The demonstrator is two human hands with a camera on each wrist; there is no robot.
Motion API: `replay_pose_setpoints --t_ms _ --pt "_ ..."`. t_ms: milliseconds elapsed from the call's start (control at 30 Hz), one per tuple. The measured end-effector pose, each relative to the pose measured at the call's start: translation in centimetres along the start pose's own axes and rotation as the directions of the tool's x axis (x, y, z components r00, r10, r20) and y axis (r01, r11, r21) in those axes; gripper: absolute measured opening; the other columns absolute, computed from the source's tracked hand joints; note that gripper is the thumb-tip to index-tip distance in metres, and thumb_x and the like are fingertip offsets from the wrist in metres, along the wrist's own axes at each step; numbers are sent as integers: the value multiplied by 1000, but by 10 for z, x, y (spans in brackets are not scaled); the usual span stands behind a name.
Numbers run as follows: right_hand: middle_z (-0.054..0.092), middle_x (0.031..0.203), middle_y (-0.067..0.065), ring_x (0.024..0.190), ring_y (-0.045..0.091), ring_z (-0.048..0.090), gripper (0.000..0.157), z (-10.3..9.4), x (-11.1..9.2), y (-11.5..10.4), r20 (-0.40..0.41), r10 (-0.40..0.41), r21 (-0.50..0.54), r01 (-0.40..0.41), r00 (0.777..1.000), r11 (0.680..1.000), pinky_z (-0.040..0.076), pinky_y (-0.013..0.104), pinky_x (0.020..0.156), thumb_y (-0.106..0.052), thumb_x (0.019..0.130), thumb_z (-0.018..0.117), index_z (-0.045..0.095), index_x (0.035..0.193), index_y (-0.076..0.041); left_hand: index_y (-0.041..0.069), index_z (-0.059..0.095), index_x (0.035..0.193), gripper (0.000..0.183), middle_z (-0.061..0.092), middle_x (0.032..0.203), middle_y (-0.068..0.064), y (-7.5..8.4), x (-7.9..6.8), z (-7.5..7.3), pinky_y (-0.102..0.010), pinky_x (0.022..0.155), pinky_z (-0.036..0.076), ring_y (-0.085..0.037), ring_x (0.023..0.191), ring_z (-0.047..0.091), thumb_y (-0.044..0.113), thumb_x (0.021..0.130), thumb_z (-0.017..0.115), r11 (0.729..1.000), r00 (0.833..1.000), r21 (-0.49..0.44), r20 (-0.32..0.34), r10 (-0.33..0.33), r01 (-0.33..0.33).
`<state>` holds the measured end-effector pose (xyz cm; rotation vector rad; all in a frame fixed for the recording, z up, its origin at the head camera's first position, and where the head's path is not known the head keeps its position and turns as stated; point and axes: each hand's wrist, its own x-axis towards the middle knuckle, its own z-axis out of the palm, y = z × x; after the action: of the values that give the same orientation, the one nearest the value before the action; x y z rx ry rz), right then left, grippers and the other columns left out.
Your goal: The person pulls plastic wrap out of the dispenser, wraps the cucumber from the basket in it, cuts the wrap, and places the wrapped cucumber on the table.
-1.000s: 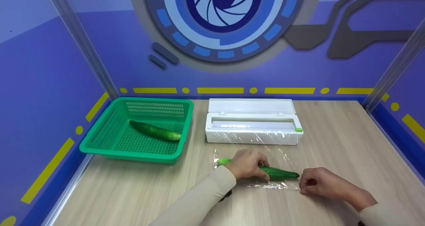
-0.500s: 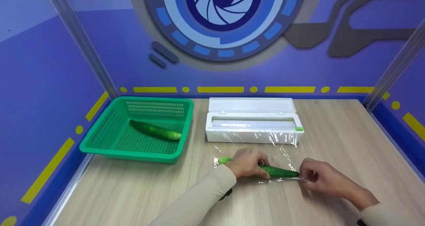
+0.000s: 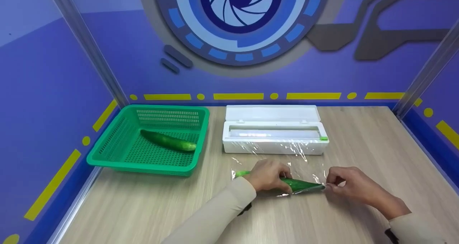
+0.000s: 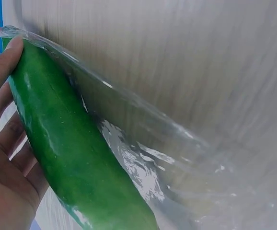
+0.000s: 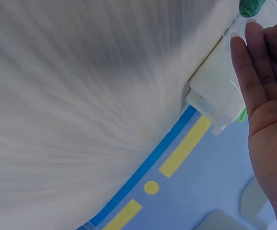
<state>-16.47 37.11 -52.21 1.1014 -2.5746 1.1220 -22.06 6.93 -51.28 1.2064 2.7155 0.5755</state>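
My left hand (image 3: 267, 175) grips a green cucumber (image 3: 299, 185) from above, fingers on its far side and thumb on the near side. In the left wrist view the thumb lies near the end of the cucumber (image 4: 76, 139). Clear plastic wrap (image 3: 304, 167) lies under it and runs back to the white dispenser (image 3: 272, 148). Its near edge is drawn up against the cucumber's right end. There my right hand (image 3: 353, 183) pinches the wrap between thumb and fingers. In the right wrist view, the right hand (image 5: 268, 91) hides the pinch itself.
A green basket (image 3: 143, 168) with another cucumber (image 3: 168, 140) in it stands at the left. Behind the hands, the dispenser's lid (image 3: 272, 113) is up, and a green tab (image 3: 323, 138) sits at its right end. Blue panels enclose the table (image 3: 373, 143).
My right hand has moved up and away from the table's front, bringing the near edge of the wrap over the cucumber's right end. My left hand stays in place on the cucumber.
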Motion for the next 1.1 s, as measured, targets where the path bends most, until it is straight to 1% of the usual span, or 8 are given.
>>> replay_pose_setpoints --t_ms 133,300,467,533,733,833,967,1100 --pt "71 85 -5 79 3 66 37 0 3 4 -20 11 -37 -11 1000 999 55 19 69 18 79 79 68 88 -17 26 83 95 29 68 80 18 0 0 1 -21 65 41 2 72 49 44 76 96 1000 1000 -5 -3 4 -4" --pt "72 87 -10 80 3 67 33 3 7 9 -14 74 -99 -75 997 992 57 23 69 12 82 82 70 87 -18 25 83 94 28 67 79 17 0 1 2 -21 64 40 2 71 48 43 76 95 1000 1000 1 -4 18 -18" --pt "65 88 -15 78 2 61 29 7 13 11 -16 108 -236 -109 994 966 54 26 67 4 82 88 72 87 -20 24 82 94 28 67 79 16 1 2 2 -20 66 40 1 71 49 43 78 94 1000 1000 14 6 26 -26" --pt "65 87 -15 78 2 59 28 9 15 11 -7 130 -261 -127 992 957 53 28 67 3 81 89 74 86 -20 24 82 94 28 68 80 17 1 2 2 -20 66 40 1 71 49 43 78 94 1000 1000 14 8 23 -23" --pt "68 80 -14 72 0 57 13 11 22 4 76 285 -158 -271 955 950 51 26 63 -5 89 85 77 85 -13 27 83 93 27 70 80 17 2 2 2 -19 64 40 3 71 50 45 76 95 999 1000 34 -6 12 -12" --pt "69 79 -12 69 0 56 11 10 25 1 114 329 -113 -317 937 942 50 25 61 -2 91 82 78 86 -11 28 83 93 27 70 80 19 2 2 3 -19 64 40 4 71 50 45 75 95 999 1000 32 -13 5 -4" --pt "72 82 -8 71 1 58 16 9 27 -2 163 318 -74 -309 934 948 50 25 60 6 91 76 79 89 -10 27 84 93 29 71 81 19 2 2 3 -18 66 40 4 72 51 45 75 96 1000 1000 20 -16 -1 1" --pt "77 91 -1 79 3 62 16 6 26 -5 202 288 -68 -280 936 958 53 26 65 7 94 71 81 95 -5 27 84 94 29 72 83 18 1 2 4 -18 68 41 3 73 53 46 75 95 1000 1000 1 -13 -9 9"
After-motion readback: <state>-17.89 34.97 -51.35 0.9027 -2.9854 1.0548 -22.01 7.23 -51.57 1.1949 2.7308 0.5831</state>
